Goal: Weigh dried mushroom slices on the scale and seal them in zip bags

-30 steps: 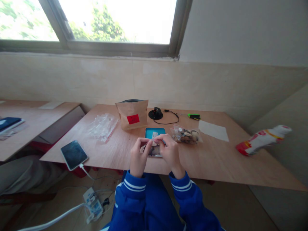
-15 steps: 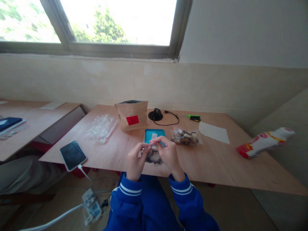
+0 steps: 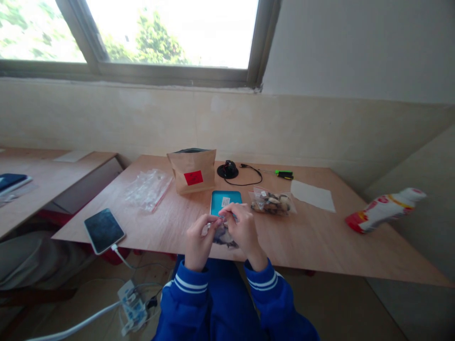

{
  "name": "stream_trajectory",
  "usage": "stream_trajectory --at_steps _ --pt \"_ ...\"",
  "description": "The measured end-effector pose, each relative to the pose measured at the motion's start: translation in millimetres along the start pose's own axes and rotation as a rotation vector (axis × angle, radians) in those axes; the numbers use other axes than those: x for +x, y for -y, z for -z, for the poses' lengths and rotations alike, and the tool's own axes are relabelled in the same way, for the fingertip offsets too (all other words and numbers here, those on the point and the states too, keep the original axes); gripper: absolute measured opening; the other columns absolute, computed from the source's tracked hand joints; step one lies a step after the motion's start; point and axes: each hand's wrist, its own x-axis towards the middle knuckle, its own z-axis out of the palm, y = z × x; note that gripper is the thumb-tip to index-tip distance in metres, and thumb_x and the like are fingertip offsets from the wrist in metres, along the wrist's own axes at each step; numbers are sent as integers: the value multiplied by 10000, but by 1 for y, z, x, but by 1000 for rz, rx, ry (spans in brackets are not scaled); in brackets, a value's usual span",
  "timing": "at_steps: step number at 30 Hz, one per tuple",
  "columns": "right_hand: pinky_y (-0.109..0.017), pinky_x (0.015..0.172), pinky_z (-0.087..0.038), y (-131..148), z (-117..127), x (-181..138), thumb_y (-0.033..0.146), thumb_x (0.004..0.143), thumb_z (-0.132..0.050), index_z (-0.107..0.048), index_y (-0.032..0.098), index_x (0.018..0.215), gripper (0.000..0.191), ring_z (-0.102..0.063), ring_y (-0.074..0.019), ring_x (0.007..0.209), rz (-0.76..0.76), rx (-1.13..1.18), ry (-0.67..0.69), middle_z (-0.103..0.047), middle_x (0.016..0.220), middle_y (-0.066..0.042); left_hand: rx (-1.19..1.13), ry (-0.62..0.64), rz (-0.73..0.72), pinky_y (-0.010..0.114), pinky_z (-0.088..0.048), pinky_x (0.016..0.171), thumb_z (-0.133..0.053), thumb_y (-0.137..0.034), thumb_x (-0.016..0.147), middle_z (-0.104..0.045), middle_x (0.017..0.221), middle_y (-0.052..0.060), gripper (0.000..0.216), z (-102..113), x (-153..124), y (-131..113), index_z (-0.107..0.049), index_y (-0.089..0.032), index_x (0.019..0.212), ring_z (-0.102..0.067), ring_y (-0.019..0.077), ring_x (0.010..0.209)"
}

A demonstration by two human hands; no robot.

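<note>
Drawn nearer to my body since the earlier frame, the small clear plastic bag of dark and pale pieces [image 3: 223, 238] now leaves more of the flat teal rectangular tray [image 3: 226, 198] uncovered. My left hand [image 3: 199, 238] and right hand [image 3: 243, 231] are close together, thumb and fingers of each clamped on the bag's upper edge. The bag hangs below my fingertips, between me and the tray, near the front edge of the brown wooden bench [image 3: 302, 244]; whether its base touches the wood, I cannot tell. Right of the tray lies a larger clear plastic bag of similar pieces [image 3: 273, 203], with a white paper sheet [image 3: 313, 195] just beyond. Behind, to the left, stands an open brown paper pouch with a red label [image 3: 194, 166], a heap of clear plastic packets [image 3: 147, 190] beside it. Farther left rests a dark-screened phone [image 3: 104, 230]; far right, a white-and-red plastic bottle [image 3: 385, 211] slants in my view.
</note>
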Motion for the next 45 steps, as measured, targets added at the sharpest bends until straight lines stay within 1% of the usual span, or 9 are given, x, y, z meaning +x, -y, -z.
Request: stream_trajectory --at_steps 4,10,14,18,25,30,34,40,45 --pt "-303 716 -392 -2 1 -3 355 946 -475 -620 223 757 272 -592 -175 709 -33 21 -24 -679 704 -10 -3 -46 17 241 -455 717 -575 -340 867 -692 770 -2 170 1 -2 -3 -658 -208 801 -635 145 750" --pt "-293 728 -421 -13 10 -6 298 900 -569 -661 227 790 160 -612 -179 777 -22 96 145 -694 770 -10 -62 -191 103 240 -483 689 -602 -381 837 -690 747 -1 189 6 -4 4 -649 -202 798 -640 144 707" --pt "-303 708 -392 -13 9 -10 172 904 -538 -636 203 721 209 -582 -184 730 21 -15 70 -658 698 -15 -145 -138 185 245 -506 682 -578 -415 848 -693 776 13 225 5 -5 3 -629 -196 830 -654 152 729" --pt "-318 711 -368 -6 8 -10 78 902 -469 -612 193 725 255 -562 -184 707 119 -116 166 -643 678 -12 -167 -5 190 239 -520 667 -578 -414 847 -706 850 27 238 7 -4 -3 -639 -198 926 -664 150 739" --pt "-329 796 -437 -12 26 -9 366 888 -577 -671 229 955 179 -610 -204 858 0 24 244 -703 855 -34 -267 -123 255 218 -512 583 -620 -458 806 -699 743 22 282 10 -4 3 -629 -176 809 -654 144 666" --pt "-380 822 -485 -36 40 -29 441 788 -679 -693 213 845 236 -646 -231 884 -262 211 97 -721 885 -56 -518 -312 296 194 -495 545 -667 -461 770 -670 674 3 313 14 1 11 -581 -161 743 -621 113 597" --pt "-341 742 -531 -33 30 -49 446 779 -677 -680 196 808 252 -680 -209 800 -514 497 -115 -735 829 -47 -603 -391 257 195 -501 603 -641 -448 800 -666 691 -2 287 9 1 10 -599 -168 755 -620 102 630" --pt "-314 722 -534 -6 18 -54 411 799 -660 -706 198 777 219 -680 -199 764 -517 492 -165 -738 796 -43 -308 -121 163 242 -516 690 -637 -414 809 -708 872 56 239 -7 -9 -6 -666 -177 812 -657 165 806" --pt "-338 801 -528 -9 28 -54 405 835 -625 -674 188 793 226 -690 -208 833 -565 518 -303 -748 811 -52 -301 -377 229 193 -473 558 -633 -427 810 -668 706 2 254 0 -7 -13 -628 -173 790 -620 118 640"
